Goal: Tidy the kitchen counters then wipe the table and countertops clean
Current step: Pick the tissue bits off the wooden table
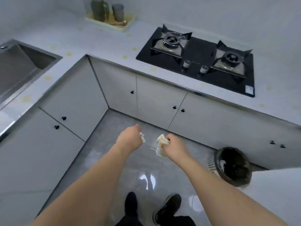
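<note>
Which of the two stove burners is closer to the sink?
The left burner, the one farther from the waste bin. The sink lies at the far left, and the right burner sits beyond the two knobs.

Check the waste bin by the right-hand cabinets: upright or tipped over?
Upright. The waste bin stands on the floor with its open mouth facing up, its dark liner and some scraps showing inside.

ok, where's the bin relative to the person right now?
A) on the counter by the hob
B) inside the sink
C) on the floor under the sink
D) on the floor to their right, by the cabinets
D: the dark mesh bin stands on the floor against the cabinets below the hob, beyond the right hand.
</note>
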Tool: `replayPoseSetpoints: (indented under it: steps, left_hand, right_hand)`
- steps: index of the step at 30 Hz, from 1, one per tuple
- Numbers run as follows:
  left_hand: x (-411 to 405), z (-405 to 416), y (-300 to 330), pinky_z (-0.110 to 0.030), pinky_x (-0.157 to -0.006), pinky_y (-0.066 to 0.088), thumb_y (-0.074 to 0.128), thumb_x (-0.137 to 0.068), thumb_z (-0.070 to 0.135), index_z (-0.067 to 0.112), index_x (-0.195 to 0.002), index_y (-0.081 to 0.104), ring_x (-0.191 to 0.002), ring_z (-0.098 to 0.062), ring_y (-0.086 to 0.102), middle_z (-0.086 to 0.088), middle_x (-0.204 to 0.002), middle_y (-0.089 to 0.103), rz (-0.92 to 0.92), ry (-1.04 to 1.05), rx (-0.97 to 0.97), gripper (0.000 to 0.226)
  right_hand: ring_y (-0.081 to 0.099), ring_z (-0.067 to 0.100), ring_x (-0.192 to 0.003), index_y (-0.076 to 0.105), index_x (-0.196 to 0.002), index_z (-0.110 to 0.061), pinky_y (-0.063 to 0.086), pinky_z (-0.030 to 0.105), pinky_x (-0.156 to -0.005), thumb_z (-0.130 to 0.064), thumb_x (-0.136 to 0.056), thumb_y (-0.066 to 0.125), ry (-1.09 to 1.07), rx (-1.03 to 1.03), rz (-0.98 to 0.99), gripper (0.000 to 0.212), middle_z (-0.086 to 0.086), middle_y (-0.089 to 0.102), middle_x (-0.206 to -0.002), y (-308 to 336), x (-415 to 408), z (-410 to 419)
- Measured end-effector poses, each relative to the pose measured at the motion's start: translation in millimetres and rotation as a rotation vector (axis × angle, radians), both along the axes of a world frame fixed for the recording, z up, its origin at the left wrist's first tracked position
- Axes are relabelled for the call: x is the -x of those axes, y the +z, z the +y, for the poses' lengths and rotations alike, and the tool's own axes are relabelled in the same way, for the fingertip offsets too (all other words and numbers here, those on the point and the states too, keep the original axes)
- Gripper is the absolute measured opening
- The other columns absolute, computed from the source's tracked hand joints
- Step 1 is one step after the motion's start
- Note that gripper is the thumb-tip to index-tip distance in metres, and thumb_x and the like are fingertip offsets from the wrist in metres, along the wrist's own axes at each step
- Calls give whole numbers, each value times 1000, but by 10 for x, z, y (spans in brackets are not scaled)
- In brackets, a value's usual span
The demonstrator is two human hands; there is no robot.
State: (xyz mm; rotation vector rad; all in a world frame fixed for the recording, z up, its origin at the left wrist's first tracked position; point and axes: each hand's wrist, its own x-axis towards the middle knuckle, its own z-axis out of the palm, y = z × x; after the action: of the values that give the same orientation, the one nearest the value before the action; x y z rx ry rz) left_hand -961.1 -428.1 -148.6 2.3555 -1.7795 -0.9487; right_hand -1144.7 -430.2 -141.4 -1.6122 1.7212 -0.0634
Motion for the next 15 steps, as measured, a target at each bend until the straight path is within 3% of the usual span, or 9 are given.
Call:
replayPoseSetpoints:
  steps: [6,10,15]
  left_hand:
    - [1428,-484,81,-31,-68,38,43,-92,13,14,-92,43,-83,-31,50,-11,-99,60,27,-306,9,1]
    - [2604,-641,38,-31,-66,36,48,-92,18,12,-95,44,-85,-34,55,-15,-99,63,60,-452,19,7]
    - [3796,-740,40,-32,-66,38,53,-90,23,14,-91,45,-83,-32,54,-10,-93,62,76,-572,3,12]
  right_hand:
    - [55,26,-83,55,-86,-16,36,31,-61,-19,-87,50,-249,42,14,6,6,65,-95,-19,1381,-16]
    - [59,28,-92,51,-84,-20,38,30,-66,-17,-88,50,-408,41,2,5,7,65,-100,-7,2517,61]
    - [50,23,-79,38,-67,-27,38,29,-68,-17,-88,50,-563,29,-41,26,4,57,-87,-12,3621,135]
